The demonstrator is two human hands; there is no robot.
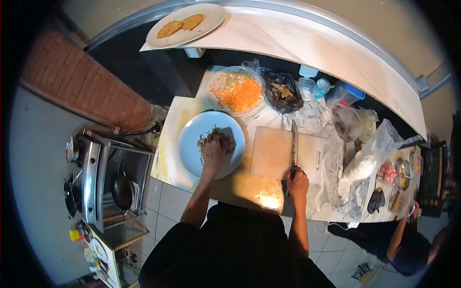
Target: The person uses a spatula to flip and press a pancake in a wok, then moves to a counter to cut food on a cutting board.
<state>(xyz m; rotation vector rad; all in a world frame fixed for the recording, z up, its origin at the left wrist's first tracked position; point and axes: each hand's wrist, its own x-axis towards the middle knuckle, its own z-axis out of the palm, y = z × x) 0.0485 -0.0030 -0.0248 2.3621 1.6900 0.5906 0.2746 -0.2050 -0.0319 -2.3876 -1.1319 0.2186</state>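
Two hands were at work, well apart. The left hand [214, 150] was closed over a clump of shreds [222, 134] on a pale blue plate [192, 149]. The right hand [297, 181] was clamped on the handle of a knife [293, 144], whose blade lay along the right part of a bare board [271, 153], tip pointing away from the person.

By the look of it, the step was gathering or pressing the shreds on the plate, with the knife only parked. A next move with that clump would call for a firm, cupped grip so no strands dropped on the counter [240, 185], and for the knife hand to keep the blade flat and away from the left arm.

Behind the plate stood a dish of grated carrot [237, 91] and beside it a dark bag [281, 91]. Jars and clear bags crowded the right end of the counter. On a pale ledge [312, 43] beyond sat a plate with two fried patties [185, 24].

To the left stood a stove [91, 173] with a dark pan [122, 192], by a brick wall [81, 81]. The floor [168, 197] was tiled. Another person [408, 245] crouched at the lower right.
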